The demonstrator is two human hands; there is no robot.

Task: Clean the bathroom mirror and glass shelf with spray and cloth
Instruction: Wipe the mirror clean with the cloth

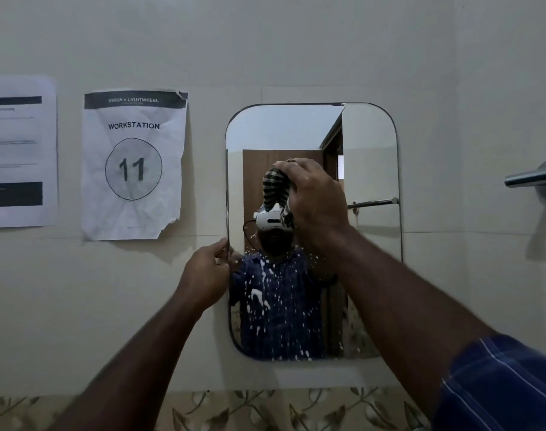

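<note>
A rounded rectangular mirror (371, 144) hangs on the pale wall. White spray droplets speckle its lower half. My right hand (316, 197) holds a striped cloth (276, 189) against the glass near the mirror's middle. My left hand (208, 275) pinches the mirror's left edge about halfway down. The mirror reflects a person in a dark blue shirt wearing a white headset. No spray bottle or glass shelf shows in this view.
Two paper sheets are taped to the wall left of the mirror: a crumpled "WORKSTATION 11" sign (134, 164) and a printed page (16, 150). A metal rail fitting (535, 178) juts from the wall at the right edge. Leaf-patterned tiles (265, 412) run along the bottom.
</note>
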